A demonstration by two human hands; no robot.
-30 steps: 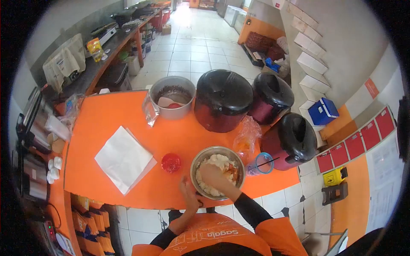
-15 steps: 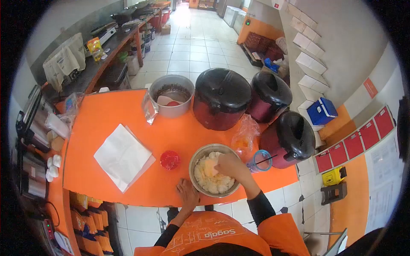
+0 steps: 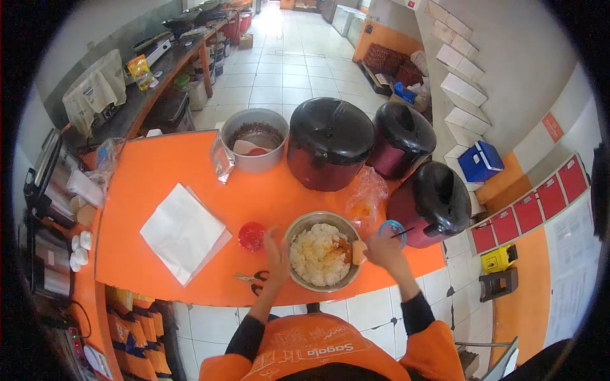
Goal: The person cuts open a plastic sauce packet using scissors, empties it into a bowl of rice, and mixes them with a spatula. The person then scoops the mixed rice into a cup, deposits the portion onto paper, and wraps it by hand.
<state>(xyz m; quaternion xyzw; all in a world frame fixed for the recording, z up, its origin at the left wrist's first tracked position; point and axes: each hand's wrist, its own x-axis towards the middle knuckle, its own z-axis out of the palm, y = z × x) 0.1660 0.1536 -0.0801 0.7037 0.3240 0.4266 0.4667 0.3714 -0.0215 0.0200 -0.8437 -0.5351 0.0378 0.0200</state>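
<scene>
A steel bowl (image 3: 294, 274) of white rice (image 3: 314, 257) stands at the table's front edge, with an orange-brown patch of seasoning (image 3: 343, 249) on the rice's right side. My right hand (image 3: 384, 251) is closed at the bowl's right rim, gripping a pale peach rice paddle (image 3: 359, 253), most of it hidden. At the left rim, my left hand (image 3: 277, 257) is raised with fingers stretched and nothing in it. Scissors (image 3: 257, 279) with black handles lie beside my left wrist. Just beyond that hand sits a small red bowl (image 3: 251, 235).
Behind the bowl stand a grey pot (image 3: 257, 162) and dark red rice containers with black lids (image 3: 330, 130). A plastic bag (image 3: 365, 197) and a blue cup (image 3: 391, 233) lie to the right. White paper sheets (image 3: 183, 233) rest on the orange table (image 3: 146, 165) at left.
My right hand has moved right, out of the bowl's middle to its rim. My left hand has lifted off the table, uncovering the scissors. The orange-brown patch on the rice now shows.
</scene>
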